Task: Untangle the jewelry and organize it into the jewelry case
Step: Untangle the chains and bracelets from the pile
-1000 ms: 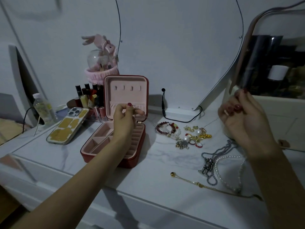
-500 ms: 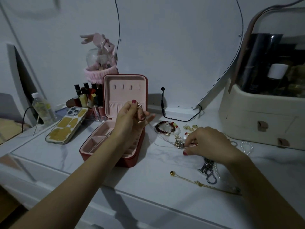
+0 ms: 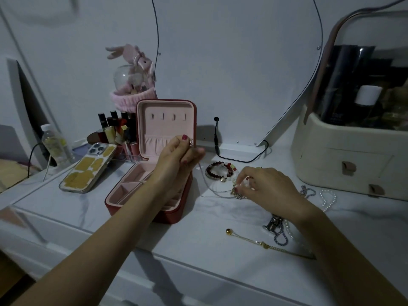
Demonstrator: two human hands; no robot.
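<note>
No legible text, label, brand, number or sign appears. A dark bottle (image 3: 344, 85) inside the cream organiser (image 3: 344, 160) bears faint pale marks low on its front, too blurred to be read.

The jewelry case (image 3: 152, 191) is red outside with a pink lining and stands open, left of centre on the white tabletop. Its lid is upright at the far side, showing a row of small hooks above a gathered pocket. The base is divided into compartments. A thin silver chain (image 3: 209, 186) runs from above the case's right edge down to a tangled cluster of small pieces (image 3: 239, 191) on the tabletop to the right. Beaded bracelets (image 3: 218, 172), dark red and white, lie just beyond the cluster. Nearer, a gold chain (image 3: 262, 244) with a ball end lies stretched out. A grey chain with pendant (image 3: 276, 228) and a pearl strand (image 3: 329, 196) lie further right.
</note>
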